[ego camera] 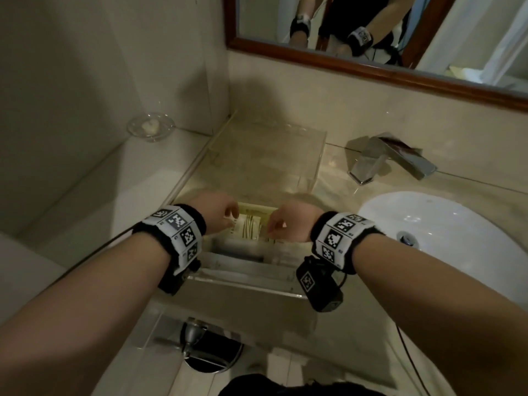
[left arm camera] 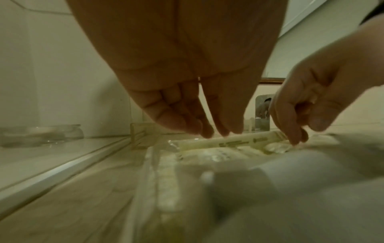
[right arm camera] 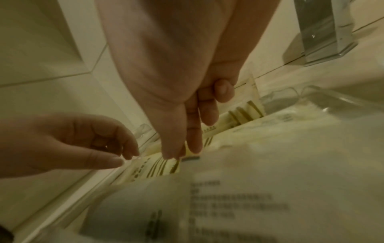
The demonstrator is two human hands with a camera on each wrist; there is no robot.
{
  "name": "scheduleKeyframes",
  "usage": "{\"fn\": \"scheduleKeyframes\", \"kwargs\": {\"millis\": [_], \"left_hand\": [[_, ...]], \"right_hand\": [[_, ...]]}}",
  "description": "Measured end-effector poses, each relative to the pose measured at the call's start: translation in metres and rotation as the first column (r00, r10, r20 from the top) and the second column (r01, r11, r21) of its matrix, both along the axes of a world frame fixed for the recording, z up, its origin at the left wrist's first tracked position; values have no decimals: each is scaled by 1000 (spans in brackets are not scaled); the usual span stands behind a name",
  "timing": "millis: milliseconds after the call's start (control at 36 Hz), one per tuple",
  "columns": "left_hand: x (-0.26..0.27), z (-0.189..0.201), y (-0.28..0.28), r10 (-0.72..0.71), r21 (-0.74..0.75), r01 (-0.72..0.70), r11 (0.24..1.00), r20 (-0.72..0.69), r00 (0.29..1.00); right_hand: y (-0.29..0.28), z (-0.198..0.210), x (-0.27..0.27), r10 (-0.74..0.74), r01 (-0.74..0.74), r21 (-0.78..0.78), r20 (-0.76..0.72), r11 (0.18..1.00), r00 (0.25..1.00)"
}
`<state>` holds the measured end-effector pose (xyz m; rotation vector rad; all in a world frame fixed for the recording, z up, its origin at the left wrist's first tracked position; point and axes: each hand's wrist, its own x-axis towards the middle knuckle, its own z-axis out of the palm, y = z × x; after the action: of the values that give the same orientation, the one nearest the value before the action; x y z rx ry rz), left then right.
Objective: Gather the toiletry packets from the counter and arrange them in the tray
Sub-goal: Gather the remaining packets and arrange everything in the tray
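Note:
A clear acrylic tray [ego camera: 245,284] on the counter holds several packets. A cream packet with olive stripes [ego camera: 249,227] lies at its far end, and white packets [ego camera: 251,254] lie nearer me. My left hand [ego camera: 228,220] reaches in from the left, its straight fingertips [left arm camera: 207,134] touching the long cream packet [left arm camera: 228,143]. From the right, my right hand [ego camera: 274,227] sets its fingertips [right arm camera: 193,146] on the striped packet [right arm camera: 158,167]. Neither hand grips it. A white packet with printed text [right arm camera: 249,205] fills the blurred foreground.
Behind the tray stands a second clear acrylic box [ego camera: 311,155]. A glass soap dish [ego camera: 150,127] sits on the left ledge. The chrome faucet [ego camera: 391,158] and white basin [ego camera: 443,238] are to the right. A framed mirror [ego camera: 371,68] hangs above, a bin [ego camera: 211,350] below.

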<state>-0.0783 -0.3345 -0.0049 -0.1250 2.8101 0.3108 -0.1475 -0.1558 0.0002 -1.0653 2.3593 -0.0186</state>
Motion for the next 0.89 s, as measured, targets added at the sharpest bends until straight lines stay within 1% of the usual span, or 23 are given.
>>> {"fn": "scheduleKeyframes", "kwargs": {"millis": [83,139,250,389,528,611,667,722,889], "left_hand": [[5,2,10,-23,1,23,1000,88,996],[9,0,14,-2,3,1,1000,125,992],[14,-4,17,27,-11,-26,1000,123,992],[18,-6,20,38,-29,-34,999,132,991],[21,-8,24,55,-11,-54,998,127,990],[22,-7,29,60,-19,-58,998,91,994],[22,-7,32,51,-30,-50,998,49,997],[22,-7,36,47,-20,-46,999,18,999],[21,-10,46,44,14,-45,999,61,997]], "right_hand": [[8,0,8,43,-43,7,38,999,998],[10,-1,14,61,-61,0,46,998,997],[13,-2,19,87,-86,-10,78,996,993],[17,-7,21,100,-97,-57,58,994,993],[22,-13,21,49,-45,-140,26,989,998],[34,-9,12,-20,24,-185,21,982,1000],[44,-6,4,-67,69,-171,16,983,998],[53,-3,-1,-82,84,-139,22,987,996],[70,-7,-2,-41,42,-51,26,998,999]]}}
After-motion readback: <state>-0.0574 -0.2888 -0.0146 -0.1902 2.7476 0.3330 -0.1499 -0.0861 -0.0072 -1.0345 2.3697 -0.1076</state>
